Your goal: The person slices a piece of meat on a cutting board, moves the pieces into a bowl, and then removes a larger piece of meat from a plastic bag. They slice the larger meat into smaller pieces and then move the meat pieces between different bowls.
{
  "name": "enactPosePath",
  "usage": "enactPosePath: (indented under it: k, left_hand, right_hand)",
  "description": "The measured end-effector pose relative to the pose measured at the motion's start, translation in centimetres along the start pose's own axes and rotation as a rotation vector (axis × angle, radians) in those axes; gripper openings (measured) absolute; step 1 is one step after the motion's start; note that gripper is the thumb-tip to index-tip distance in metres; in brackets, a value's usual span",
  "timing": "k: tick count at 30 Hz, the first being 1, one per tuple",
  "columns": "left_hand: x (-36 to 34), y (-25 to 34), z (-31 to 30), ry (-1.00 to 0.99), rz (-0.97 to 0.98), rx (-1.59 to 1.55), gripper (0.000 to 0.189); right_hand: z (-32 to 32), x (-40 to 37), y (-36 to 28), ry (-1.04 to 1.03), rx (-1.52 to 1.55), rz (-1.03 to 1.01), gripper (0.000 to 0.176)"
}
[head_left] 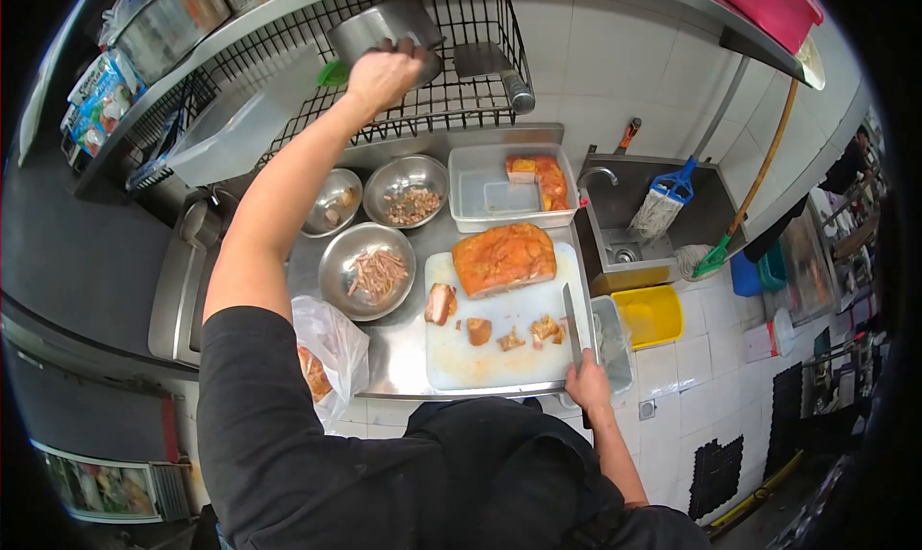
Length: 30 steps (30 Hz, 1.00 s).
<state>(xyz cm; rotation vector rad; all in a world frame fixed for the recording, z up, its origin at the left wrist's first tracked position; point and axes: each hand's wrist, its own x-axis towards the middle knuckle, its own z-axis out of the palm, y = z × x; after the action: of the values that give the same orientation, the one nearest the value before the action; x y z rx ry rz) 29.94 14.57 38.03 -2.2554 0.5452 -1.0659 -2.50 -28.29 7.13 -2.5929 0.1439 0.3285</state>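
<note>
Up at the black wire rack (423,113), my left hand (384,76) has its fingers wrapped on a grey metal pot (384,26). At the cutting board's right edge, my right hand (588,385) grips a knife (571,321) with its blade pointing away from me. On the white cutting board (480,366) lie a large browned slab of meat (504,259) and several smaller pieces, among them a chunk (441,303) at the left. Left of the board, a steel bowl (367,271) holds meat strips.
Two smaller bowls (406,192) (331,202) stand behind. A plastic container (480,204) holds more meat. A plastic bag (336,343) lies front left. To the right are a sink (615,219) with a mop (663,202), and a yellow bin (648,317). A shelf (279,7) hangs overhead.
</note>
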Motion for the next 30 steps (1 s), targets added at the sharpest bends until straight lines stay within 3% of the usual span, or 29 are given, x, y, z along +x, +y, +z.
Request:
enactPosePath:
  k: [1,3,7,11,13,17,19,21,25,27,28,30]
  left_hand:
    - [0.3,-0.5,-1.1,-0.198,-0.077,-0.015,0.025]
    - [0.0,-2.9,1.1,-0.072,-0.166,-0.03,0.023]
    - [-1.5,-6.1,-0.3,0.237,-0.196,0.052,0.014]
    - [-3.0,-6.3,-0.8,0.241,-0.152,0.072,0.013]
    - [-3.4,-6.4,-1.1,0.231,-0.285,0.022,0.02]
    - [-3.6,-6.8,-1.7,0.299,-0.264,0.028,0.021]
    - [-3.1,-6.4,-1.3,0.189,-0.134,0.025,0.022]
    - [-2.4,-5.1,-1.3,0.235,-0.096,-0.026,0.025]
    - [-0.7,-3.6,-2.5,0.162,-0.307,-0.164,0.036]
    - [0.3,-3.1,-3.0,-0.234,-0.827,-0.334,0.054]
    - [0.1,-3.6,-2.1,-0.281,-0.828,-0.466,0.082]
    - [0.0,-3.1,-1.9,-0.375,-0.865,-0.57,0.086]
  right_hand:
    - [-0.1,0.0,-0.1,-0.023,0.025,0.019,0.034]
    - [-0.1,0.1,0.1,-0.025,0.017,0.012,0.035]
    - [0.1,0.3,0.5,-0.027,0.055,-0.012,0.035]
    - [0.0,0.6,0.8,-0.078,0.049,-0.011,0.037]
    - [-0.5,0.9,0.6,-0.084,0.035,-0.022,0.038]
    - [-0.6,0.9,0.4,-0.103,0.02,-0.028,0.038]
    - [-0.3,1.0,0.6,-0.026,-0.02,-0.113,0.031]
    - [-0.2,1.3,0.6,-0.059,-0.01,-0.093,0.034]
    - [-0.2,1.5,0.4,-0.054,-0.005,-0.085,0.034]
    - [0.0,1.7,0.6,-0.051,-0.005,-0.094,0.033]
    - [0.2,1.5,0.7,-0.048,-0.008,-0.105,0.031]
    - [0.4,1.5,0.8,-0.046,-0.014,-0.105,0.031]
